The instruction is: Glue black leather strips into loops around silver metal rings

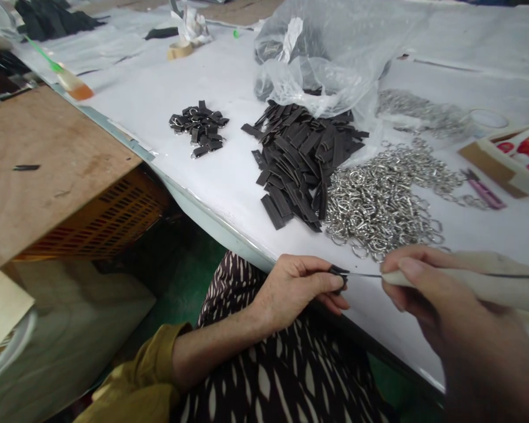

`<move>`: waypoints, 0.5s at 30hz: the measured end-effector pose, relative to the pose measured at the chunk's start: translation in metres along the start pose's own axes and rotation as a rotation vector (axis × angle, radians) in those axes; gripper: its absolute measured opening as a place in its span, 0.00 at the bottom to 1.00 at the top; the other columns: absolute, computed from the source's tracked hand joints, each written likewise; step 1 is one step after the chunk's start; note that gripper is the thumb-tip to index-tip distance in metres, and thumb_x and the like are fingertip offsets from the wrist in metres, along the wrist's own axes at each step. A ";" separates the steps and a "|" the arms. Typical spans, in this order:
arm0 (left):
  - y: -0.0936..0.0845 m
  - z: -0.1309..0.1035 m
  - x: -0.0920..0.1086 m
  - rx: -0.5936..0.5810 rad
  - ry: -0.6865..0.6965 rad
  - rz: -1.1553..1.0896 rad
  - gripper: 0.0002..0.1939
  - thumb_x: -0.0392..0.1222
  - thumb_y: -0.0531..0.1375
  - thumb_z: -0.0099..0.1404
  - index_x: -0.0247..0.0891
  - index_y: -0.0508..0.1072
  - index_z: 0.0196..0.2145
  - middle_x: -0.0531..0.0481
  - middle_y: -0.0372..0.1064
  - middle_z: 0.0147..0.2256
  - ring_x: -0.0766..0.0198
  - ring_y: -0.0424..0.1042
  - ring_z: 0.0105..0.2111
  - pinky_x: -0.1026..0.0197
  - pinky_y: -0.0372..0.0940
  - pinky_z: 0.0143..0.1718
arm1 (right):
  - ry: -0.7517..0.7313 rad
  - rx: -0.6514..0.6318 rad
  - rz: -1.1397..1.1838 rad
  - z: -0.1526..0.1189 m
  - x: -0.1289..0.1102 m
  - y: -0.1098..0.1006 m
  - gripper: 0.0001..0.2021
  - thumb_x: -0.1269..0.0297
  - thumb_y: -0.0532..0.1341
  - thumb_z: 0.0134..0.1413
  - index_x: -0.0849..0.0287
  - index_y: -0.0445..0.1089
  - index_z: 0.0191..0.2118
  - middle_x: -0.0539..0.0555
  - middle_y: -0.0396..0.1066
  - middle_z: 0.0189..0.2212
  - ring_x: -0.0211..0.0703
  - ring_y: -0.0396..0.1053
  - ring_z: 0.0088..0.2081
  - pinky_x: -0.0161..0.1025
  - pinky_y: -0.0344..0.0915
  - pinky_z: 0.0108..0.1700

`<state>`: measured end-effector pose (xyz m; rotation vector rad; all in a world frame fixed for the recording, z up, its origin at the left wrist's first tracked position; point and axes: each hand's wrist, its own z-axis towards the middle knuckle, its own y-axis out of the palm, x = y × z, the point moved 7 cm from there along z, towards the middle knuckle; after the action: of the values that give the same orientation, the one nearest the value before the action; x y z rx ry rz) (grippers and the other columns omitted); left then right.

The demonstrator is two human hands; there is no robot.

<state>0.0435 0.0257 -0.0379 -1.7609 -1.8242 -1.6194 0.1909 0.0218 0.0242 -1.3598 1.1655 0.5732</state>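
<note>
White tool in right hand, crosswise, needle toward strip in left hand

Softly, fairly evenly lit across the pale bench, dimmer down at the green floor. Glinting on the metal rings, shining faintly on the clear plastic bag. Smeared at the right hand, hazy toward the upper edge, stretched near the corners.

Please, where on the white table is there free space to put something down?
The white table is bare between the tape roll and the small ringed pile, and between that pile, the dark strips and the near edge. Crowded: the right side, with metal rings, plastic bag and box.
</note>
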 end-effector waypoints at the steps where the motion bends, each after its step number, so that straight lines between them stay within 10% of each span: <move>1: 0.000 0.000 0.000 0.003 -0.004 0.007 0.10 0.41 0.63 0.53 0.28 0.75 0.29 0.48 0.71 0.21 0.68 0.70 0.20 0.66 0.66 0.28 | 0.013 0.002 -0.001 0.001 0.001 0.000 0.15 0.51 0.58 0.45 0.55 0.63 0.18 0.48 0.58 0.14 0.37 0.56 0.20 0.31 0.54 0.19; 15: -0.004 0.000 -0.006 0.066 -0.011 0.022 0.12 0.44 0.62 0.53 0.30 0.73 0.24 0.48 0.68 0.19 0.67 0.68 0.19 0.65 0.65 0.24 | -0.082 0.055 -0.087 0.012 -0.028 -0.003 0.13 0.57 0.54 0.51 0.55 0.61 0.19 0.48 0.57 0.15 0.36 0.56 0.19 0.34 0.52 0.19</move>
<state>0.0421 0.0227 -0.0440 -1.7592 -1.8342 -1.5269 0.1871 0.0401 0.0479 -1.3210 1.0432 0.5257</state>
